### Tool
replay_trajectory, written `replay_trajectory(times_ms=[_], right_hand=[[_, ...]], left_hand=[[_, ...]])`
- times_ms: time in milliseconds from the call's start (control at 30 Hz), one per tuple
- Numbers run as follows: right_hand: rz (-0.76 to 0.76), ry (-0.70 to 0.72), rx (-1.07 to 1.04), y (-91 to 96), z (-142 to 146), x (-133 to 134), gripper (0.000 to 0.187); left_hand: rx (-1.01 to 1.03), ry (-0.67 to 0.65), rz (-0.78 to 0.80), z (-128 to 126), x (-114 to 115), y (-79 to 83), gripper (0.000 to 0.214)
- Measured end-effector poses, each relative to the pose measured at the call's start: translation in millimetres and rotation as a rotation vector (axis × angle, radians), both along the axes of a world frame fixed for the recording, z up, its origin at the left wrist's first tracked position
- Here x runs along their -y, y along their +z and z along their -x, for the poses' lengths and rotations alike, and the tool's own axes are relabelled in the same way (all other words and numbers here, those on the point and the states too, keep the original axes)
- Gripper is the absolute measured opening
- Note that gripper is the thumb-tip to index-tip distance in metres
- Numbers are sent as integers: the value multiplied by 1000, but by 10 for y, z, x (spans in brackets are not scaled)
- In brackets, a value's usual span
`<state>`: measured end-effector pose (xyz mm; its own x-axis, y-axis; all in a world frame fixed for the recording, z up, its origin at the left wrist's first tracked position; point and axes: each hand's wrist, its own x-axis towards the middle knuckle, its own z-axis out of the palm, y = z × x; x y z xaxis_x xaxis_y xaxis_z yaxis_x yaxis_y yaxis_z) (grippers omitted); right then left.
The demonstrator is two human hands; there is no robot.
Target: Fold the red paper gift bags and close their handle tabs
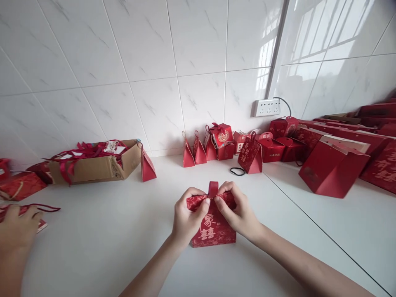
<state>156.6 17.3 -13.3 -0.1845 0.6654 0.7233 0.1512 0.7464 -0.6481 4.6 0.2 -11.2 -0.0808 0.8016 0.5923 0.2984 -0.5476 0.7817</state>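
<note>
A small red gift box (213, 233) with gold characters stands on the white table (123, 255) in front of me. My left hand (187, 216) pinches the top left flap of the box. My right hand (236, 212) pinches the top right flap. Between my fingertips a red ribbon loop (213, 189) sticks up from the box's top. Both hands are closed on the box's upper edge.
Another person's hand (17, 231) rests at the far left on a flat red packet. A cardboard carton (99, 165) with ribbons sits at back left. Folded red boxes (222, 144) line the wall; larger red bags (334, 165) lie right. A black hair tie (237, 171) lies nearby.
</note>
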Motion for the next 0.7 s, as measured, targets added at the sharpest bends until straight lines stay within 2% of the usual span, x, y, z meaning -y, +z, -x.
replay_trajectory(times_ms=[700], right_hand=[[23, 1, 4, 3, -4, 12, 7]], left_hand=[[16, -4, 65, 10, -8, 8, 13]])
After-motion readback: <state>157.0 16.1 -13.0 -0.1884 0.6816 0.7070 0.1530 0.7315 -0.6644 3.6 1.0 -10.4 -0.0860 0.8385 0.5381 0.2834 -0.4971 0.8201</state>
